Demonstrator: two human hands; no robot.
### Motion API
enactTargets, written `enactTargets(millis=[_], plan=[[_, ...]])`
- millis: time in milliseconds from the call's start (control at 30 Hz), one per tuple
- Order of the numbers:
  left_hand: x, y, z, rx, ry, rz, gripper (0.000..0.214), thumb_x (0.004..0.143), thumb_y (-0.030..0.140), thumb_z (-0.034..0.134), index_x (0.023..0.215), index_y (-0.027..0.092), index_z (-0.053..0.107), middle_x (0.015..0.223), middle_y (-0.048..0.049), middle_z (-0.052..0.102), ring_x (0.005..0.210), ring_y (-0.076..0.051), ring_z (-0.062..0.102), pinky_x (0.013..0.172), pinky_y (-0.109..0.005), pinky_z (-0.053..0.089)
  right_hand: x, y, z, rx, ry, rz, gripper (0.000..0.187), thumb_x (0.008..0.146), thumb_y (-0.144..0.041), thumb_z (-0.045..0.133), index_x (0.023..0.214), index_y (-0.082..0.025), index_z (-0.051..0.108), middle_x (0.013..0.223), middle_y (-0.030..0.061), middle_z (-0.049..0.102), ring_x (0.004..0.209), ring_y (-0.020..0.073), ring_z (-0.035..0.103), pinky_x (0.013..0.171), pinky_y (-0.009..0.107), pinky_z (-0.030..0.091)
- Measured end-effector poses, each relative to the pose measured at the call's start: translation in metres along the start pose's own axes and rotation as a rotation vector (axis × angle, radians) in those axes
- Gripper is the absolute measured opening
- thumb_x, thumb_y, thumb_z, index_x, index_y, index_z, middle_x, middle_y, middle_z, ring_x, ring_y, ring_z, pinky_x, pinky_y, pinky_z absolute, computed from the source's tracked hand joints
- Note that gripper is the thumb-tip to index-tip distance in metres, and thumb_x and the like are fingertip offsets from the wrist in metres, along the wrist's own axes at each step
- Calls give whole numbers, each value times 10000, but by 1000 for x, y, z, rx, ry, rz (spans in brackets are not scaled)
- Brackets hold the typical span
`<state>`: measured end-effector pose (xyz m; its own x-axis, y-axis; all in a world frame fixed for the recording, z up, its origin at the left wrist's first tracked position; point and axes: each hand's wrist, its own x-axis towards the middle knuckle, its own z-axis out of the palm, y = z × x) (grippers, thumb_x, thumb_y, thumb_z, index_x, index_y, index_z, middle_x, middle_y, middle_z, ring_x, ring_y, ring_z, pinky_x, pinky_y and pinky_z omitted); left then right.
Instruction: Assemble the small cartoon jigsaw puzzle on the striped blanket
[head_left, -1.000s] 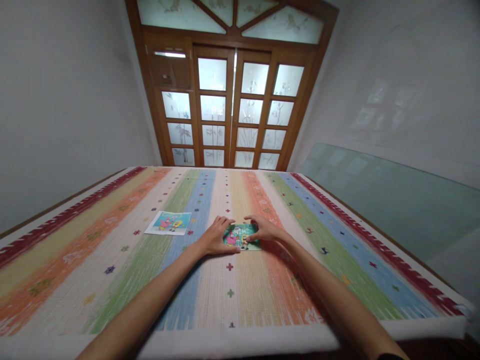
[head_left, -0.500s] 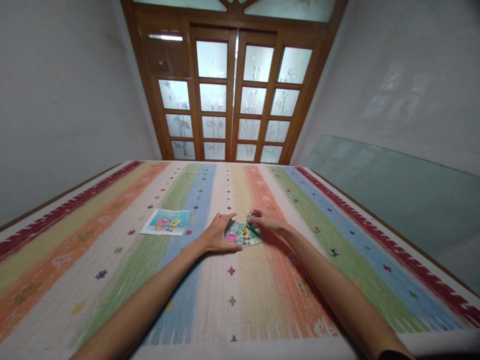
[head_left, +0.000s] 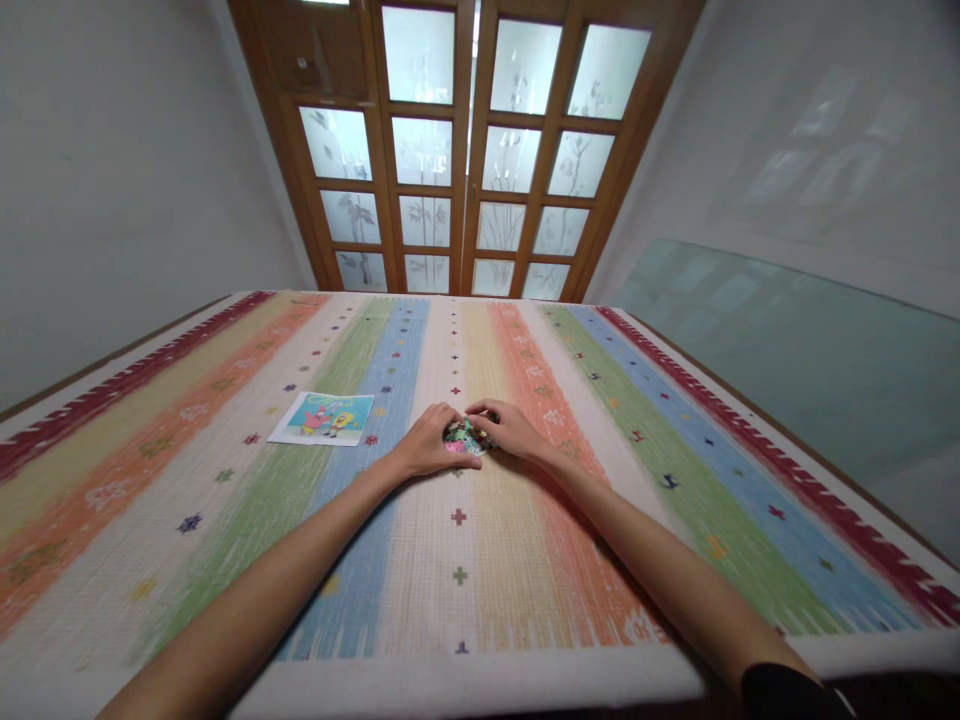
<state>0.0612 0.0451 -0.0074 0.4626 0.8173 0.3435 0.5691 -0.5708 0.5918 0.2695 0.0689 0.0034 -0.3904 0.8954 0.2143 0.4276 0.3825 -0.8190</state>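
Big striped cloth [head_left: 517, 560] under everything. SpongeBob-and-Patrick picture card [head_left: 339, 420] is off to the left, any lettering too small to read. Left hand [head_left: 427, 440] makes a loose C, right hand [head_left: 510, 428] is half curled; can't tell if either's actually gripping. Puzzle pieces [head_left: 461, 440] sit bunched between them.

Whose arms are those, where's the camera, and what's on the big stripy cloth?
There's no robot: these are a person's own arms. The camera is worn on their head, looking forward and down. The left hand and right hand curl around colourful pieces, perhaps from a puzzle. Fingers hide part of them, so I can't tell how firmly each hand grips. On the striped cloth, off to the left, lies a picture sheet showing pink and yellow cartoon characters.
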Motion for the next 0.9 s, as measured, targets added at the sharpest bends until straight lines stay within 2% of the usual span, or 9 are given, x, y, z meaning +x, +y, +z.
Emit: enactTargets(millis=[133,333,400,500,600,667,733,800,900], plan=[[0,0,1,-39,22,-32,558,643,562,886,937,200,580,889,-8,614,813,-215,578,760,-346,465,-1,2,7,15,92,-28,207,921,-327,577,950,-200,737,973,65,760,916,200,669,839,331,536],[2,-3,-3,-157,98,-20,330,787,371,777,1032,190,650,817,18,630,750,-168,589,734,-306,488,1,11,5,334,137,90,268,852,-397,593,976,-203,730,1032,95,740,961,238,688,632,292,560],[4,-5,-4,-176,141,-9,254,840,320,708,1050,186,661,844,1,662,783,-172,623,777,-321,515,0,13,2,320,163,74,240,825,-349,602,961,-203,735,1055,100,740,995,247,688,660,307,565],[6,-9,-4,-179,190,-18,212,918,314,606,1072,177,655,959,-52,705,881,-196,666,851,-366,540,0,16,-5,119,225,-41,187,802,-246,590,902,-202,740,1078,103,736,1048,256,660,820,380,559],[5,-10,0,-103,186,-8,356,937,419,615,1193,172,637,1217,-128,684,1148,-271,635,1020,-465,496,0,19,-9,-66,229,-102,204,807,-161,551,871,-195,742,1062,106,735,1085,256,638,985,432,491],[4,-10,4,23,103,0,656,850,575,717,1345,168,576,1422,-177,584,1361,-364,502,1145,-559,383,-1,19,-7,-107,190,-78,227,836,-146,521,866,-185,742,1017,103,745,1035,244,654,1000,426,477],[4,-8,6,146,-18,-3,919,732,701,781,1433,169,518,1527,-205,490,1453,-443,379,1194,-634,280,-2,18,-3,-105,148,-61,226,867,-158,516,874,-184,741,980,91,755,973,228,667,979,406,486],[4,-6,8,190,-88,5,940,710,729,785,1425,175,531,1514,-210,502,1438,-460,392,1188,-652,273,-4,16,3,-65,118,-71,204,881,-181,537,913,-192,738,987,74,763,956,217,669,959,388,496],[5,-3,7,155,-67,87,732,796,658,750,1339,197,585,1371,-173,610,1293,-384,536,1117,-571,403,-4,13,8,23,109,-85,176,886,-258,591,982,-193,724,990,70,759,926,210,669,916,374,517]])
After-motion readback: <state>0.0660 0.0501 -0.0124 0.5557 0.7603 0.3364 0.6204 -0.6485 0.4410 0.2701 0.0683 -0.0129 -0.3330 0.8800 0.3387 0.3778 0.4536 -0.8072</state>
